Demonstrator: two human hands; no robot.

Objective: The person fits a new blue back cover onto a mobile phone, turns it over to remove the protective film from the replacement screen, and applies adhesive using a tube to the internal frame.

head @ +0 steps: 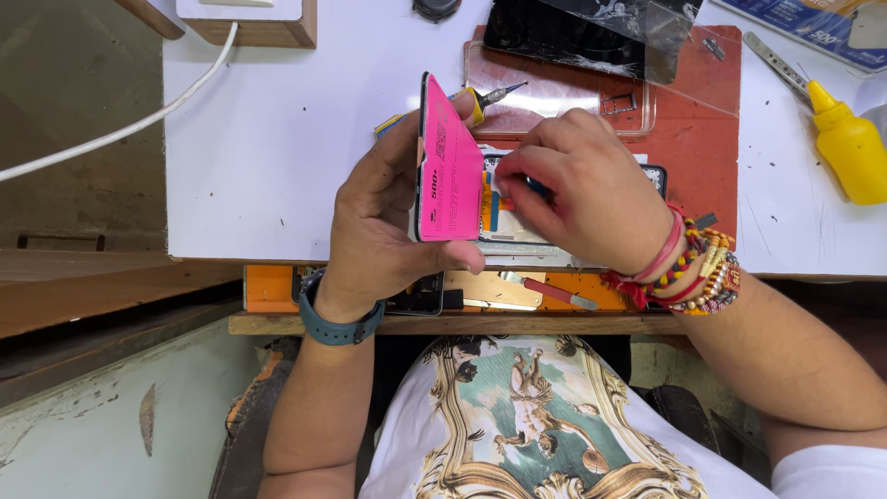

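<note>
At the table's near edge, the left hand (388, 222) grips an opened phone (517, 217) with a pink card (450, 176) wedged under its lifted panel, while the right hand (582, 189) pinches inside; the panel is only partly separated, one side still attached.

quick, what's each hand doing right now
Left hand: closed around an opened phone with a pink card wedged in.
Right hand: fingers pinched on something small inside the phone; cannot tell what.

Blue watch band (337, 325); beaded bracelets (698, 270); printed white shirt (527, 425).
</note>
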